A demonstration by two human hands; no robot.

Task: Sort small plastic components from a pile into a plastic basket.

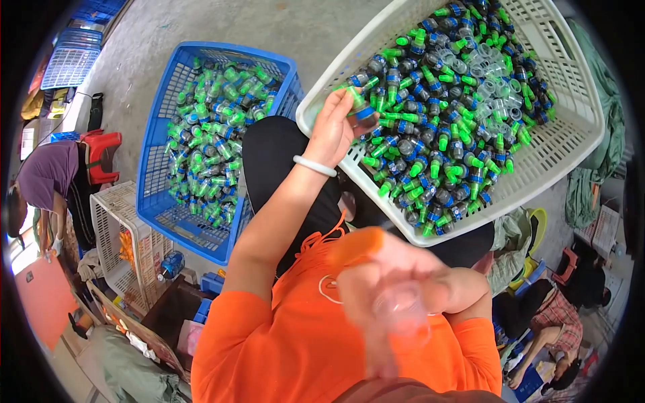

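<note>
My left hand [330,131], with a white bangle at the wrist, is closed on a small dark toy bottle [365,117] with a green top and a blue band. It is at the near left rim of a white plastic basket [366,195], tilted and heaped with similar bottles [430,121]. Several clear plastic cups [494,84] lie among them. Close to the camera, my right hand [416,269] is smeared by motion, with an orange cover on one finger. Its fingers are round a clear plastic cup [401,309].
A blue basket [151,154] to the left holds many green-topped bottles. Near it stand a beige crate [121,242], a red stool [101,158] and a can [171,265]. One person [50,174] bends at the left; another in a checked shirt [561,319] sits at the right.
</note>
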